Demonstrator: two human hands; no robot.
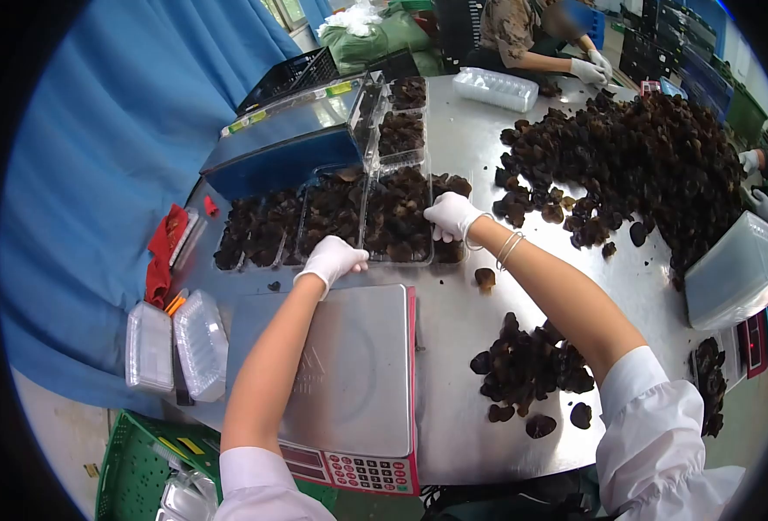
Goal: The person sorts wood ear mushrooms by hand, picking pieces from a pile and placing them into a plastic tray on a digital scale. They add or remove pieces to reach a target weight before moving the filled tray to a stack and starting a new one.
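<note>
Several clear plastic trays of dark, wrinkled fungus pieces stand side by side beyond the scale. My left hand (334, 260), in a white glove, has its fingers curled at the near left corner of one filled tray (399, 217). On that tray's right edge, my gloved right hand (452, 215) is closed with its fingertips at the rim. Another filled tray (450, 252) lies partly under my right hand. Just in front of my left hand is the bare steel plate of a red scale (349, 365).
A large fungus heap (627, 156) covers the right of the steel table (453, 408); a smaller pile (531, 365) lies nearer. Empty trays (200, 343) stand left, stacked tubs (735, 269) right. A co-worker's gloved hands (590, 69) are at the far edge. A green crate (132, 460) sits lower left.
</note>
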